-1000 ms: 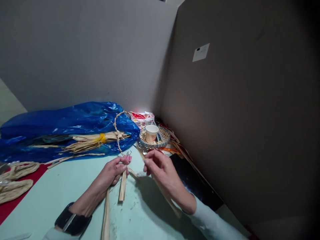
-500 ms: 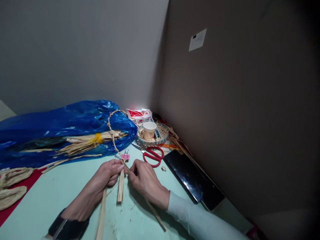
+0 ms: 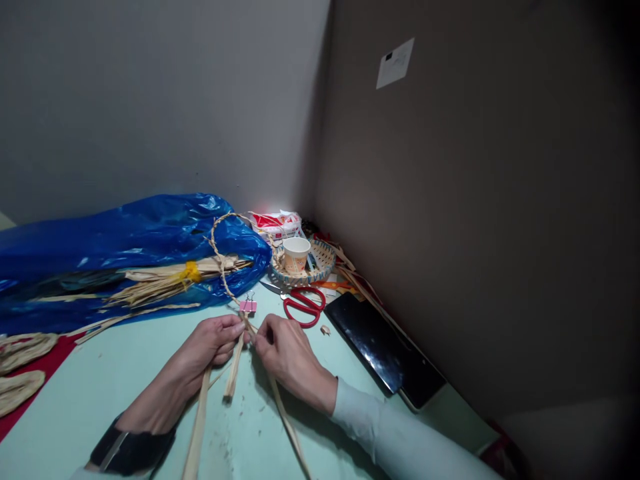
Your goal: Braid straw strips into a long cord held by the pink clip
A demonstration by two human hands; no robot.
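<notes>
A pink binder clip sits at the top of a braided straw cord, just beyond both hands. My left hand is closed, pinching the pale straw strips right below the clip; one wide strip hangs from beneath it toward the near edge. My right hand is closed on another strip, which trails down under the palm. Between the hands a short strip hangs over the pale green table. The fingertips of both hands are close together.
A blue plastic bag with a straw bundle lies at the left. Behind the hands are red-handled scissors and a woven basket with a paper cup. A black tablet-like object lies right. Straw coils rest on red cloth.
My right hand has drawn slightly nearer the clip, and its strip now hangs further down. The short middle strip has tilted left. The view has shifted a little.
</notes>
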